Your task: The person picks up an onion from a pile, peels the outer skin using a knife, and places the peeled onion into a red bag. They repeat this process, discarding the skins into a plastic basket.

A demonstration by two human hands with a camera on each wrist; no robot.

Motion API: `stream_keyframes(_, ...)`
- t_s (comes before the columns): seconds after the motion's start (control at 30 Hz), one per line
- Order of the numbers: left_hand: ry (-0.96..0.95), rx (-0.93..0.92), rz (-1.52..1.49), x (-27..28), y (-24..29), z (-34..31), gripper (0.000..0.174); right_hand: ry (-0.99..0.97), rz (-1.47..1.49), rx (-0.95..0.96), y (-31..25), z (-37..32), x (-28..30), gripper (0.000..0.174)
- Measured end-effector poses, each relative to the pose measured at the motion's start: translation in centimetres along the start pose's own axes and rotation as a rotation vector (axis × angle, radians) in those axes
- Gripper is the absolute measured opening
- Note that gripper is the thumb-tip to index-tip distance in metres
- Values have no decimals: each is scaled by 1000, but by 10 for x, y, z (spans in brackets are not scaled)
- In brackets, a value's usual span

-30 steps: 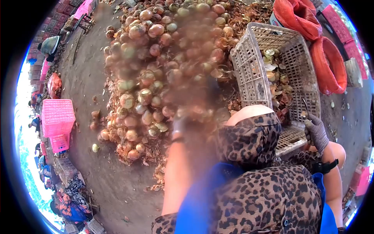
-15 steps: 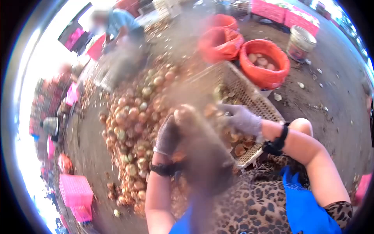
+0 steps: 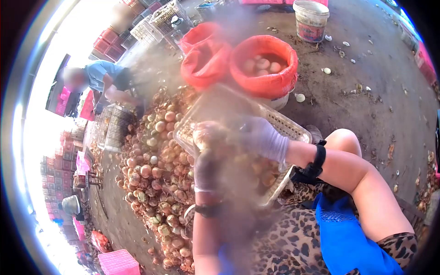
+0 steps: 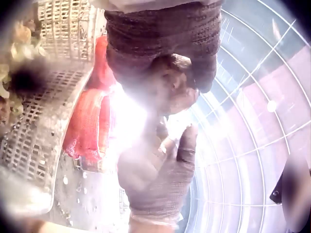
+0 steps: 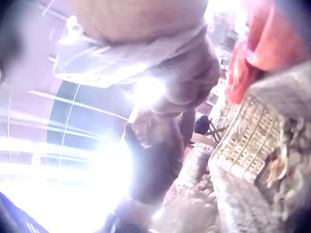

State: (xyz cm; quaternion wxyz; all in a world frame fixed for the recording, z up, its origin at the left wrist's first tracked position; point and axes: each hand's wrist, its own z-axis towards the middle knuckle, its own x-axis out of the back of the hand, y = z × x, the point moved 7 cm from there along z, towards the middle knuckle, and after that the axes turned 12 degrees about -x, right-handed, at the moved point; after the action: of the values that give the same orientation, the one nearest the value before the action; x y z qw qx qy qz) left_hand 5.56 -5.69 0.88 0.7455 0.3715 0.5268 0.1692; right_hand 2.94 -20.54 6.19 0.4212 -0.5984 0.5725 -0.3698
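Note:
Gloved and raised over the crate's near left side, my left hand (image 3: 207,172) grips an onion (image 3: 208,134); in the left wrist view its fingers curl round the onion (image 4: 172,90). My right hand (image 3: 266,140), gloved too, is just right of the onion. Its fingers are bent with the thumb raised in the left wrist view, round the small knife; haze and glare hide most of the blade. Below both hands, the pale slatted crate (image 3: 293,129) holds peelings. A large onion pile (image 3: 156,183) lies left of the crate.
Beyond the crate stand a red-lined bucket (image 3: 263,85) with peeled onions and a red sack (image 3: 206,64). A white bucket (image 3: 311,20) is farther back. Another person (image 3: 103,78) bends beside a crate (image 3: 114,127) at the left. Pink crates (image 3: 118,263) sit at lower left.
My left hand has risen from the pile with an onion. My right hand has moved left from the crate's right side to meet it. The view has swung, bringing the red-lined bucket nearer the middle.

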Motion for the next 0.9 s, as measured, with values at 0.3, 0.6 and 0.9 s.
stream_keyframes(0.3,292,344,-746,28,-27,5,48,160,-381,406,31,42,2,11)
stream_keyframes(0.6,61,190,-10,-12,-4,5,56,222,-560,382,51,63,17,12)
stream_keyframes(0.9,-114,140,253,-4,4,9,91,-7,-243,15,42,47,5,7)
